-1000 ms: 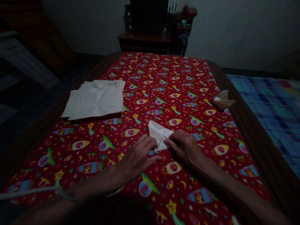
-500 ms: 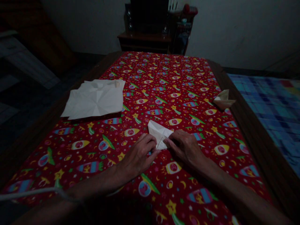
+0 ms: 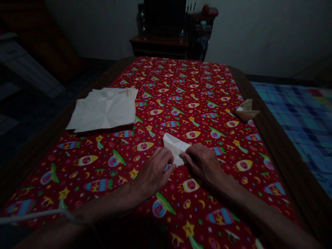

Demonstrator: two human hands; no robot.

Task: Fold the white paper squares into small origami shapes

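A small folded piece of white paper [image 3: 174, 144] lies on the patterned tablecloth between my two hands, creased and with one pointed corner facing away from me. My left hand [image 3: 157, 167] has its fingers curled at the paper's left edge, with the thumb close to the near corner. The thumb and fingers of my right hand [image 3: 203, 159] pinch the paper's right side. The fingertips cover part of both edges.
A stack of creased white sheets [image 3: 106, 110] lies at the table's left. By the right edge sits a folded paper piece [image 3: 247, 110] with raised points. A pale cable [image 3: 33, 216] crosses my left forearm. Beyond the table stands a dark screen [image 3: 164, 17] on a wooden stand.
The dark slanting fold line on the paper's near part no longer shows. My left fingers have shifted slightly; the right hand keeps nearly the same place.
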